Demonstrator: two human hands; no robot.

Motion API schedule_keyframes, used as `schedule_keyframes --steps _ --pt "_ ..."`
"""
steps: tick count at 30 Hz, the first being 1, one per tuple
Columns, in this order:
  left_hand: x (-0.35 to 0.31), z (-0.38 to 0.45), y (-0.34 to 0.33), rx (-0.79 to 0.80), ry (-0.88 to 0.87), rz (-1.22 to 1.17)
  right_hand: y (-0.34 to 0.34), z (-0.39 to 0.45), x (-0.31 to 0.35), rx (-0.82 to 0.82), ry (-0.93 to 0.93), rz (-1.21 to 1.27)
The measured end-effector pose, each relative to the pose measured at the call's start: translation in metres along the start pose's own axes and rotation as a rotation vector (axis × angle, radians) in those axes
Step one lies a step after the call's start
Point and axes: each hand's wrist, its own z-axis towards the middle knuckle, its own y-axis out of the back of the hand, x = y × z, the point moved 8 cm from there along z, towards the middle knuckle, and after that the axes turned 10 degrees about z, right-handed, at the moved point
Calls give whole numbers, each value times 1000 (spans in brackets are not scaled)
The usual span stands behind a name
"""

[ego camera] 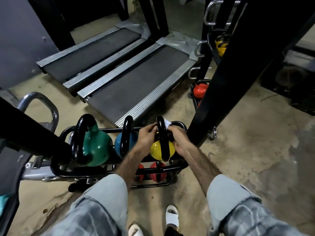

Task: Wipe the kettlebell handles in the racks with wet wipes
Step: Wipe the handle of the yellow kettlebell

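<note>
Kettlebell handle (161, 133) on the yellow kettlebell (159, 151), right end of the rack's (177, 124) top tier, next to the blue kettlebell (125, 143) and green kettlebell (95, 147). Right hand (178, 139) pinches a white wet wipe (166, 123) against the handle's upper right side; left hand (147, 137) has fingers curled onto the handle's left side near the top, likely steadying it. Looks like mid-wipe on this handle; can't tell whether the other handles are done. Risks: wipe is bunched small, so it could miss the handle's underside and lower legs; hard pull could rock the bell against the rack rail or onto the blue one; wipe could slip out and drop through to the red kettlebells (157, 172) on the lower tier. Black upright post (213, 82) just right of the rack crowds the right arm.
</note>
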Motion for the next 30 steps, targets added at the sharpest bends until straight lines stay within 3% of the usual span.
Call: schedule_keyframes --steps 2,4,7,11,16,21,27,30 --pt "6 0 -6 -55 80 -132 3 -3 6 -23 14 -83" --pt "13 -1 -4 -96 134 -208 7 -5 17 -37 92 -326" --pt "16 0 12 -234 162 -313 -2 -18 46 -51 422 -744" --pt "-7 8 27 -310 24 -334 -27 -39 53 12 705 -995" --pt "-33 21 19 -394 -149 8 -27 -46 58 16 695 -1031" --pt "-31 2 14 -304 -283 199 -28 -47 60 40 622 -1041" --pt "-8 20 18 -267 -133 55 -25 -47 59 89 538 -1127" --pt "-15 41 20 -289 -73 119 -25 -49 59 75 528 -1112"
